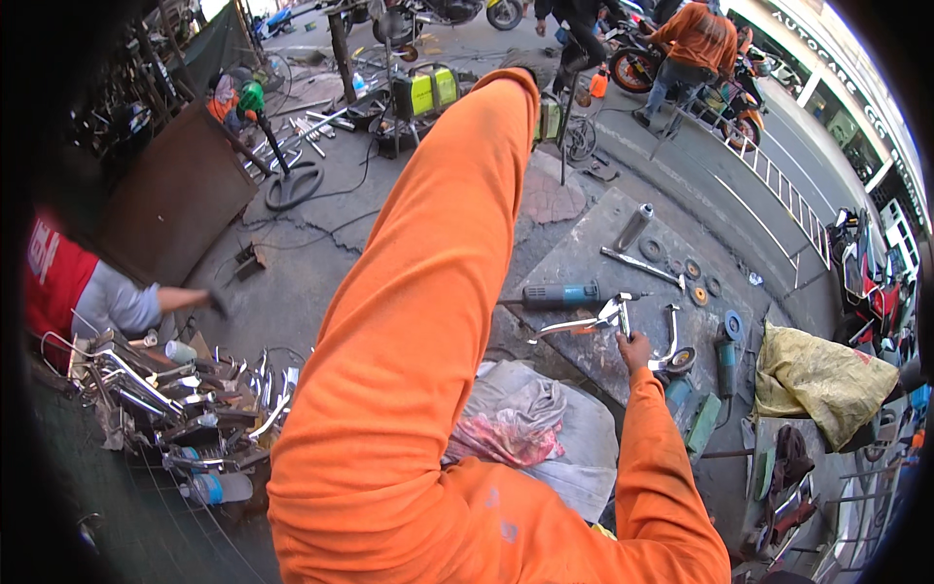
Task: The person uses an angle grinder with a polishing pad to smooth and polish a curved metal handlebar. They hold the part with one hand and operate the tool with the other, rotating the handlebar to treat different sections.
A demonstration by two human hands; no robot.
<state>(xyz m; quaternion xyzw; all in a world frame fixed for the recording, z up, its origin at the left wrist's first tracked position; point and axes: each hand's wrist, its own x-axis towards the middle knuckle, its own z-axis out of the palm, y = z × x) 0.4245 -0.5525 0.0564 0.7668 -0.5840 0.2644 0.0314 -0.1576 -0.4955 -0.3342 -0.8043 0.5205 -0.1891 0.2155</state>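
Observation:
My right hand (637, 352) is closed around the lower end of a shiny silver metal part (608, 313) with branching, lever-like arms; its exact kind I cannot tell. It is held over a scuffed grey metal sheet. Just beyond it lies a teal die grinder (562, 295) with a thin shaft. Beside my hand rests a curved silver bracket (672, 336), next to a small wheel (683, 359). My left arm, in an orange sleeve (418, 263), rises large across the middle up to its cuff. The left hand itself cannot be seen.
Several abrasive discs (698, 295), a silver tube (642, 265) and another teal grinder (727, 365) lie on the metal sheet (593, 234). A yellowish sack (817, 380) is at right. Chrome parts (185, 399) are heaped at left near another person's arm (185, 299). Motorcycles and people stand beyond.

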